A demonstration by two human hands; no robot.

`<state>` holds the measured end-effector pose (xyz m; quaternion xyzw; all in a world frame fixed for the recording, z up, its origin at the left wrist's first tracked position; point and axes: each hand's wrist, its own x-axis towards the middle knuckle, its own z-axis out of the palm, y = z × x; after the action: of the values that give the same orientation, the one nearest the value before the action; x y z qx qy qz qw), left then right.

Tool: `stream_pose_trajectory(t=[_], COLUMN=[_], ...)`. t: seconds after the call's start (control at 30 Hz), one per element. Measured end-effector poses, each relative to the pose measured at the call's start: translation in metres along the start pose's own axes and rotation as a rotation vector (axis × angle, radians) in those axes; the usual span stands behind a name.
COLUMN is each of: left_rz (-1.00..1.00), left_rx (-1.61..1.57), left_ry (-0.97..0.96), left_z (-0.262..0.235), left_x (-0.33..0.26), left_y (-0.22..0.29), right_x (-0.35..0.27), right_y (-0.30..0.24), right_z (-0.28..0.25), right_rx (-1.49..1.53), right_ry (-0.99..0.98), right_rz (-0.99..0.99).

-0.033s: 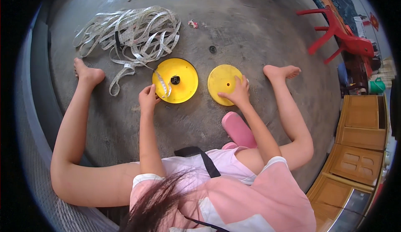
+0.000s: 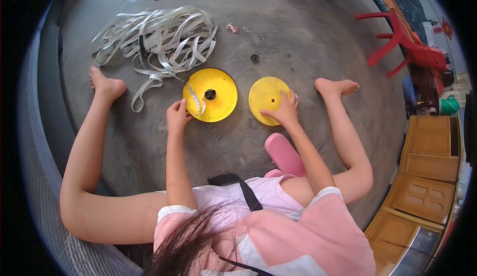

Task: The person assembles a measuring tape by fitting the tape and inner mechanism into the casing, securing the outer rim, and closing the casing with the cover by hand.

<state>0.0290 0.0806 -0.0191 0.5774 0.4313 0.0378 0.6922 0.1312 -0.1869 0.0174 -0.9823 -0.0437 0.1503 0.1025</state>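
Observation:
My left hand (image 2: 179,116) pinches the lower left rim of a bright yellow reel disc (image 2: 222,104), thumb on the near side. A black hub (image 2: 210,94) stands at the middle of that disc, and a loose end of white printed tape lies across its left part. From there the tape runs up to a large tangled heap of tape (image 2: 169,37) on the floor. My right hand (image 2: 283,111) grips a second, duller yellow disc (image 2: 263,94) with a small central hole, thumb and fingers spread over its face and right edge. The two discs are apart.
A small black round part (image 2: 255,58) and a crumpled scrap (image 2: 231,28) lie beyond the discs. Pink slippers (image 2: 285,156) rest close to my right forearm. To the right are a red plastic chair (image 2: 397,40), a green container (image 2: 449,105) and a wooden cabinet (image 2: 425,191).

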Motion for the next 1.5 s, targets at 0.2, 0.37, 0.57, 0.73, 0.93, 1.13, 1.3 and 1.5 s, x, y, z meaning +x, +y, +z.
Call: stream_pose_trajectory(t=[0.2, 0.37, 0.57, 0.73, 0.93, 1.13, 1.3, 1.5], left_rz=[-0.062, -0.066, -0.056, 0.03, -0.017, 0.14, 0.351, 0.464], left_rx=[0.035, 0.446, 0.779, 0.813, 0.803, 0.666, 0.468, 0.694], left_ry=[-0.052, -0.082, -0.322, -0.3, -0.256, -0.101, 0.124, 0.032], left_z=[-0.014, -0.031, -0.014, -0.006, -0.016, -0.02, -0.013, -0.001], left_x=[0.0, -0.003, -0.022, -0.024, -0.021, -0.016, -0.013, -0.033], left_y=[0.015, 0.022, 0.018, 0.013, 0.019, 0.025, 0.013, 0.014], right_x=[-0.015, -0.021, -0.018, -0.023, -0.03, -0.027, -0.025, -0.031], right_y=[-0.017, -0.027, -0.011, -0.002, -0.013, -0.014, -0.022, -0.085], right_z=[0.001, 0.007, 0.019, 0.023, 0.017, 0.007, 0.007, -0.011], right_rx=[-0.086, -0.213, -0.105, -0.096, -0.146, -0.067, 0.051, 0.048], right_ry=[-0.032, -0.012, 0.149, 0.247, 0.105, 0.085, 0.244, 0.213], right_rz=[-0.048, -0.21, -0.252, -0.25, -0.121, -0.121, -0.33, -0.59])
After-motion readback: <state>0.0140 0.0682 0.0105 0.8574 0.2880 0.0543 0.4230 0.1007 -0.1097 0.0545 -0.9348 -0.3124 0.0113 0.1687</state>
